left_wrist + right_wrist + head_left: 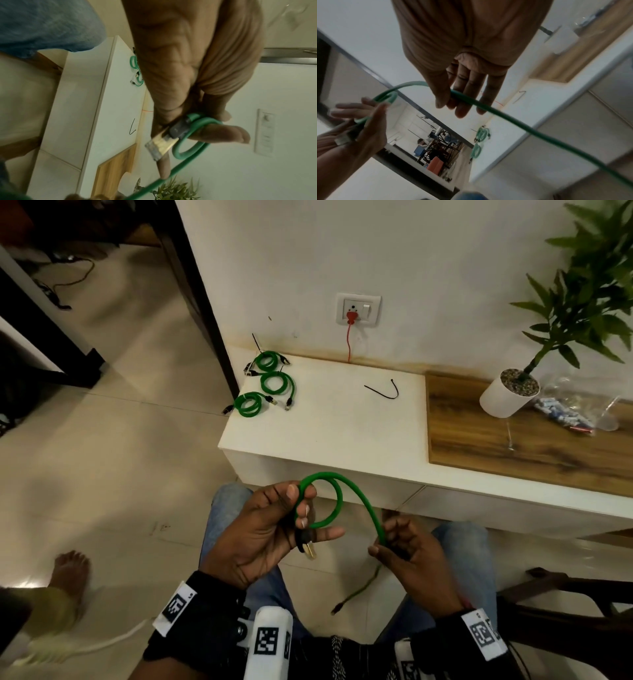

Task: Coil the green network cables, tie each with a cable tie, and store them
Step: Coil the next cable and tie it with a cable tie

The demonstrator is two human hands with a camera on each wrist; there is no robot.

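Head view: the left hand point(263, 529) is holding a green cable point(337, 498) above the lap, one small loop already formed, fingers curled round the loop with the thumb pressing on top. The cable's connector point(308, 547) is sticking out below the fingers. The right hand point(407, 553) is closing thumb and fingers round the cable's running length; the rest is trailing down between the knees to a second plug point(337, 608) hanging near the floor.

Left wrist view only: the connector point(163, 145) is showing a metal-coloured shell and dark boot, lying across the loop point(192, 147), with the index finger passing through it.

Right wrist view only: the right hand's fingers point(465, 92) are lying loosely bent, the cable point(513, 121) running between thumb and fingers; the frame is blurred, so the grip is probably light.

On the white cabinet top point(342, 422): three coiled cables point(274, 383) are sitting at the far left corner, close together, one near the left edge. A loose black cable tie point(385, 392) is lying well apart from them, toward the back edge.

On the adjoining wooden panel point(496, 433): a potted plant point(510, 395) is standing by the wall, a clear plastic bag point(575, 412) lying beside it. A red plug point(351, 318) is sitting in the wall socket above.
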